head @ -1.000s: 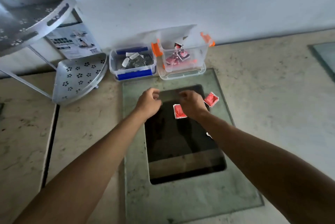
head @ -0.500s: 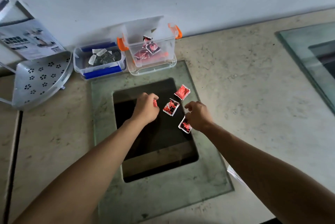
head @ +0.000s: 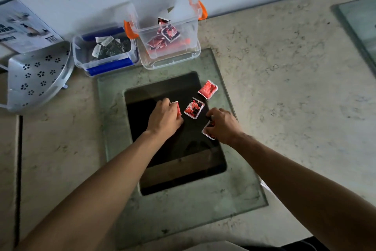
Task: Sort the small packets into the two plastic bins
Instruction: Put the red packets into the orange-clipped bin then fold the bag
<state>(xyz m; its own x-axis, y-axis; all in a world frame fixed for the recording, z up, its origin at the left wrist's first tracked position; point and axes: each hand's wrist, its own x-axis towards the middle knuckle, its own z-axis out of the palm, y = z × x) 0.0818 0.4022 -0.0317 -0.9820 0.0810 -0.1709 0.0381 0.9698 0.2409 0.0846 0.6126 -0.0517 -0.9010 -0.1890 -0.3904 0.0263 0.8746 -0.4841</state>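
Note:
Two clear bins stand against the wall. The blue-handled bin [head: 81, 55] holds dark and white packets; the orange-handled bin [head: 193, 27] holds red packets. On the dark glass panel [head: 142, 100] lie two loose red packets: one [head: 208, 89] near the panel's far right corner, another [head: 194, 107] between my hands. My left hand [head: 165, 115] grips a red packet [head: 178, 107] that shows at its fingertips. My right hand [head: 222, 125] curls its fingers round another red packet [head: 208, 130], partly hidden beneath the hand.
A perforated metal corner shelf [head: 36, 75] lies at the left beside a printed cardboard box [head: 22, 27]. The glass panel sits in a green-edged frame [head: 203, 206] on the stone counter [head: 284, 88]. Another glass pane [head: 360, 23] shows at the far right.
The view has swung to the right and down. My right hand moved off the middle packet to the nearer one and took hold of it. My left hand now holds a red packet.

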